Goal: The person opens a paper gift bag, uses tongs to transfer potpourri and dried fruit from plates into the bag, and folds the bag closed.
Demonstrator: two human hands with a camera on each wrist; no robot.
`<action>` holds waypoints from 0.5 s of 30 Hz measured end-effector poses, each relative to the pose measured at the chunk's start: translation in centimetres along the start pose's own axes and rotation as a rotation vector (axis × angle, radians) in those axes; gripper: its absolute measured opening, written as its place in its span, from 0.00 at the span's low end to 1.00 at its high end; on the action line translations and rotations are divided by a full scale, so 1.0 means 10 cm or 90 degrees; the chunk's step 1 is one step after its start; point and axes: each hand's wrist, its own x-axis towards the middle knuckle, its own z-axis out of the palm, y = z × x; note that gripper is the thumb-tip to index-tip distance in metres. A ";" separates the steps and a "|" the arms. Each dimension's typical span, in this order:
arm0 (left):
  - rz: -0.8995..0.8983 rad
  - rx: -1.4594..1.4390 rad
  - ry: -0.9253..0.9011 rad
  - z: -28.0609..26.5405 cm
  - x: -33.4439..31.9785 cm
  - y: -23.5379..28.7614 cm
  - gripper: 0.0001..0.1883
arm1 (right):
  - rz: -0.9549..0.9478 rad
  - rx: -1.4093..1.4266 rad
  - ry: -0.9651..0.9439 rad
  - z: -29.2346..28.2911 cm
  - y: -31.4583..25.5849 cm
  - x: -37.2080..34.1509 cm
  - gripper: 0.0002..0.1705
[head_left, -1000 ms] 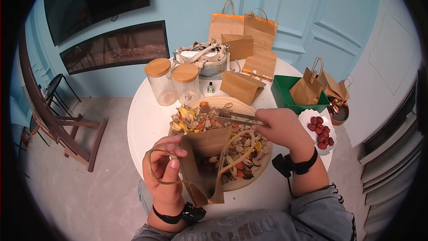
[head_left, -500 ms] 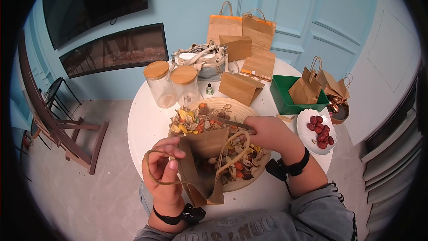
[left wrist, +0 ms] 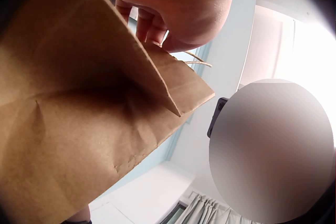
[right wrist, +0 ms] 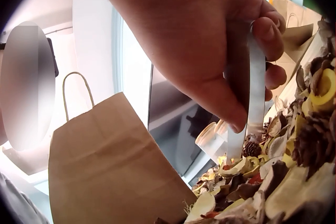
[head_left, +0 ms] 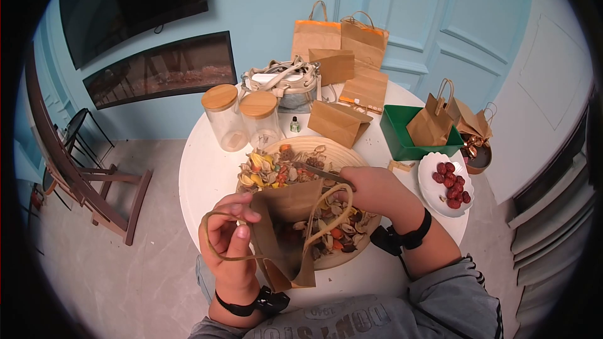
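My left hand [head_left: 229,245] holds a brown paper bag [right wrist: 110,171] by its upper edge, with a twisted handle looping past the thumb. The bag gapes upward, and its dark inside shows little. In my right hand [head_left: 377,191] are metal tongs [right wrist: 256,77], pinched between thumb and fingers. Their tips point down into dried potpourri [right wrist: 252,182] of petals, pods, yellow pieces and pine cones; what lies between the tips is hidden. The potpourri fills a round woven basket [head_left: 339,152], which the bag partly covers in the head view.
Two lidded glass jars [head_left: 221,127], a small bottle [head_left: 294,125] and a handbag [head_left: 295,97] stand behind the basket. Several paper bags [head_left: 317,41] are at the back. Rightward are a green bin [head_left: 396,132] and a white dish [head_left: 430,191] of red dates [head_left: 453,182].
My right hand has moved left and slightly down with the tongs, bringing it nearer the bag. The left hand and the bag have stayed almost in place.
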 end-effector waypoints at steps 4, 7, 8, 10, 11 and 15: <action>-0.007 0.004 -0.001 0.00 0.00 0.01 0.11 | -0.013 -0.009 0.006 -0.01 -0.03 0.00 0.20; -0.011 -0.004 0.000 -0.01 -0.01 0.00 0.12 | -0.029 -0.032 0.029 -0.02 -0.03 0.00 0.18; -0.012 -0.003 0.001 -0.01 -0.01 0.00 0.12 | -0.029 -0.031 0.028 -0.01 -0.03 -0.01 0.18; -0.006 0.005 -0.002 -0.01 0.00 0.00 0.11 | -0.055 -0.049 0.060 -0.02 -0.02 -0.02 0.13; -0.006 0.005 -0.002 -0.01 0.00 0.01 0.11 | -0.055 -0.049 0.059 -0.01 -0.02 -0.02 0.13; -0.009 0.004 -0.002 0.00 0.00 0.01 0.11 | -0.049 -0.045 0.068 0.00 0.00 -0.01 0.14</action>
